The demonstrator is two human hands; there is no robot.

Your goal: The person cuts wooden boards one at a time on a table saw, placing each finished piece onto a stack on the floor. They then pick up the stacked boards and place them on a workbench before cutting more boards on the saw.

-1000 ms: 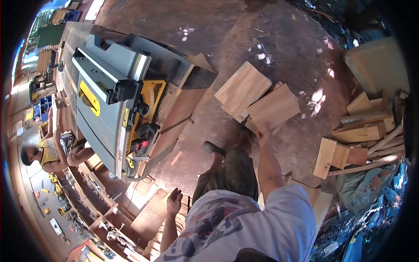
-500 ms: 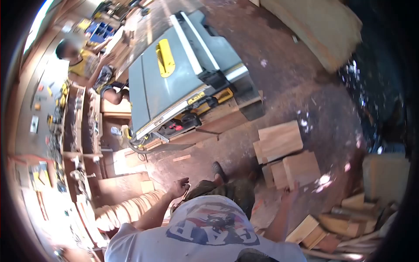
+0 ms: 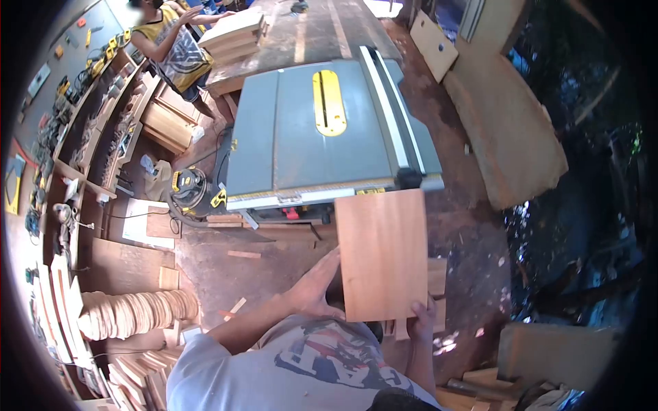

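I hold a rectangular reddish wooden board [image 3: 384, 253] up in front of my chest, just short of the table saw [image 3: 322, 130]. My right hand [image 3: 421, 320] grips the board's bottom right corner. My left hand [image 3: 317, 284] lies flat against its left edge, fingers spread along the wood. The saw's grey top with its yellow blade insert [image 3: 329, 103] sits straight ahead, and the board's top edge overlaps the saw's front rail.
Another person in a yellow shirt [image 3: 171, 41] handles a stack of boards [image 3: 233, 34] at the far end of the bench. A stack of round wooden discs [image 3: 137, 312] lies at left. Cut boards [image 3: 435, 291] rest on the floor below. Large slabs [image 3: 507, 137] lean at right.
My right hand has lifted one board off the floor pile and raised it toward the saw. My left hand has come up onto its edge. My view has swung to face the saw.
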